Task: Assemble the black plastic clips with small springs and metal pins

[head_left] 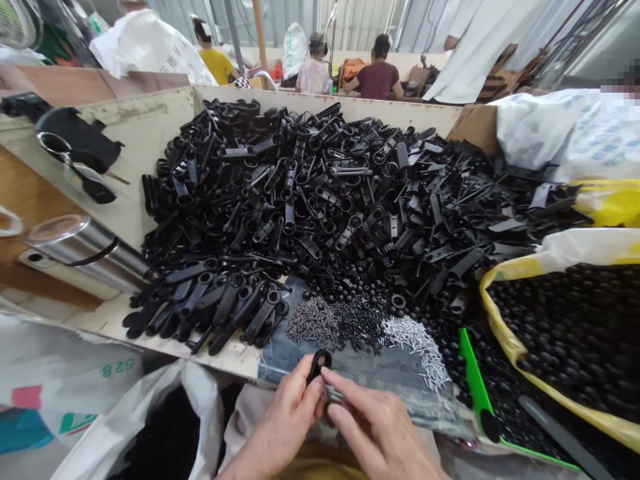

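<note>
My left hand (285,417) pinches a small black plastic part (319,364) with a ring at its top, at the near edge of the worktable. My right hand (373,427) is closed beside it, fingertips touching the same part and pressing a small metal piece (334,395) against it. Just beyond my hands lie small heaps of dark screws (320,321) and shiny metal pins (417,340). Behind them a big pile of black plastic levers (320,193) fills the table.
A yellow bag (505,333) of small black round pieces sits at the right, with a green scoop (475,380) beside it. A steel cylinder (85,250) lies at the left. White bags (125,427) hang below the table edge. Several people sit at the far back.
</note>
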Demonstrator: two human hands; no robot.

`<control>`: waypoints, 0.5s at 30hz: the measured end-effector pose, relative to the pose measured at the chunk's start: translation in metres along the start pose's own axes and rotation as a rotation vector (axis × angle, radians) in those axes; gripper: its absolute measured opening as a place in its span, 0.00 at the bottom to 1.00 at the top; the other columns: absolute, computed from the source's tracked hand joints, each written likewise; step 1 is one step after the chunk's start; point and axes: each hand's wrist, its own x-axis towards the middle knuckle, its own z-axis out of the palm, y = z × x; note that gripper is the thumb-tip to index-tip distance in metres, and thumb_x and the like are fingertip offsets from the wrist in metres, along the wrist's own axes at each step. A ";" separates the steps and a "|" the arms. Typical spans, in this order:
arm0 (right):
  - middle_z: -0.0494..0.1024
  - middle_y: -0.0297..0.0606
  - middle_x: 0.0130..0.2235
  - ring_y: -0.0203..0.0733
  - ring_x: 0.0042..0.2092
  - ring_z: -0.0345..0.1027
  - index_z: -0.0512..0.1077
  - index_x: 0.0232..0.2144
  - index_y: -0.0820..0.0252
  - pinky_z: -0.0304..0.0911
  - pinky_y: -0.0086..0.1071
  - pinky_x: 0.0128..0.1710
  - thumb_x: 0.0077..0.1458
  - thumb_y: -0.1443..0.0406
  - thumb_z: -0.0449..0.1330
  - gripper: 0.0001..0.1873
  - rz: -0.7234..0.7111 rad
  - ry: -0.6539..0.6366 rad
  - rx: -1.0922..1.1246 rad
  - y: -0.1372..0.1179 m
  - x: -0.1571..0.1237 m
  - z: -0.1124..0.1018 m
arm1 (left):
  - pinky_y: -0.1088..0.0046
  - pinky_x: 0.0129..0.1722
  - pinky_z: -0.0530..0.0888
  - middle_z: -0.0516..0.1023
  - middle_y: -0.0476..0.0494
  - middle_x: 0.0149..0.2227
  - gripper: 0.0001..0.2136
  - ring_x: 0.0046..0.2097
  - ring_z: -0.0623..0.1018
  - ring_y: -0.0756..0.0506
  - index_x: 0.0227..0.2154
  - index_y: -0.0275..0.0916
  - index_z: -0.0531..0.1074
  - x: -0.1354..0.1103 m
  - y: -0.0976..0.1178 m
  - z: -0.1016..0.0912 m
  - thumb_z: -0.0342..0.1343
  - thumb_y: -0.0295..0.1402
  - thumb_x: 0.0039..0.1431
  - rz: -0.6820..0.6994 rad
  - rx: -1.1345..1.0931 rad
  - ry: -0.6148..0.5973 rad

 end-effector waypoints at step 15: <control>0.83 0.40 0.36 0.45 0.34 0.80 0.73 0.50 0.58 0.69 0.31 0.31 0.64 0.73 0.45 0.21 0.058 -0.130 -0.158 0.004 0.010 0.010 | 0.74 0.39 0.72 0.74 0.49 0.28 0.20 0.34 0.72 0.45 0.48 0.43 0.78 0.001 -0.005 -0.001 0.68 0.43 0.53 -0.015 -0.115 -0.028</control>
